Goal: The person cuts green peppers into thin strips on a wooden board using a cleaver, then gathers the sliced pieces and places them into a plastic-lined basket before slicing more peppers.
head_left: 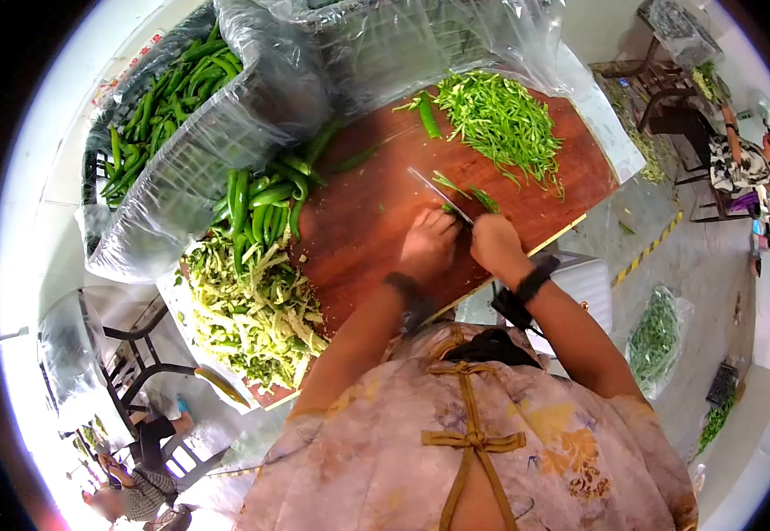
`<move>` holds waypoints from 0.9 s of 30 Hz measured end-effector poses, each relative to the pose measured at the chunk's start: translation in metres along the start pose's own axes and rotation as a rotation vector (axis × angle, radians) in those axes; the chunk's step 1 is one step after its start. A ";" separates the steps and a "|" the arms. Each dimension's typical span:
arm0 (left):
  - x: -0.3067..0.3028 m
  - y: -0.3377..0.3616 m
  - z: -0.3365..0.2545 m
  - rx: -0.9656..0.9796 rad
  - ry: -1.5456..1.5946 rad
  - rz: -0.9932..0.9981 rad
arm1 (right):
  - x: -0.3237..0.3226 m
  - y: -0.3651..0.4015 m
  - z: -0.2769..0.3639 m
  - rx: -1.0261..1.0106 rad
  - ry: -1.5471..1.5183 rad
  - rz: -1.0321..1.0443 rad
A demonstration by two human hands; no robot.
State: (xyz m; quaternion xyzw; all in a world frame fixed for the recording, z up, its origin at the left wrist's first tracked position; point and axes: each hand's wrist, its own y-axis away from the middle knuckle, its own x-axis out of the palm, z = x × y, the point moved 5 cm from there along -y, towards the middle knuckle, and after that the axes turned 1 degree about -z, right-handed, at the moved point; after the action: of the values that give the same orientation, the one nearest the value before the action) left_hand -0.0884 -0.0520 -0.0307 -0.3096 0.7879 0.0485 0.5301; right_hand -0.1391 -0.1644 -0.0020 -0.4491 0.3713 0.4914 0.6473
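My right hand (498, 243) is closed around the handle of a knife (439, 193), whose blade points up and left over the reddish-brown board (358, 239). Close by on the left, my left hand (431, 241) has its fingers curled down beside the blade. A bit of green pepper shows at its fingertips; the hand hides most of it. Cut green strips (484, 200) lie just beyond the knife. Farther back is a heap of thinly sliced green pepper (504, 124), with a whole green pepper (428, 117) at its left.
Whole green peppers (261, 205) are piled on the board's left, above a mound of pale pepper scraps (252, 310). A plastic-lined crate (199, 146) of peppers stands at back left. A bag of greens (655, 341) sits on the floor. Other people are seated at both sides.
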 end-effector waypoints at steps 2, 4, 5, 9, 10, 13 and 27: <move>0.000 -0.001 0.004 0.017 0.010 -0.010 | 0.004 -0.022 0.008 0.090 0.001 0.138; -0.005 -0.002 0.003 0.046 -0.003 -0.040 | 0.001 -0.021 0.000 0.091 0.004 0.113; -0.005 0.000 0.001 0.064 -0.004 -0.068 | -0.001 -0.017 -0.006 0.092 0.011 0.105; -0.005 0.001 0.000 0.071 0.016 -0.124 | -0.030 0.000 -0.019 0.153 0.011 0.071; -0.012 0.003 -0.002 0.095 0.012 -0.244 | -0.032 0.005 -0.021 0.151 0.018 0.099; -0.013 0.002 0.004 0.022 -0.034 -0.249 | -0.036 0.021 -0.016 0.199 0.010 0.143; -0.026 0.004 -0.003 0.009 -0.102 -0.346 | -0.025 0.036 -0.010 0.214 0.038 0.314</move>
State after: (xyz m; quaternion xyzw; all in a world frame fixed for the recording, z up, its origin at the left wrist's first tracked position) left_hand -0.0862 -0.0388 -0.0076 -0.4353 0.6952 -0.0311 0.5712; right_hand -0.1805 -0.1777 0.0104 -0.3235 0.4993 0.5356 0.5994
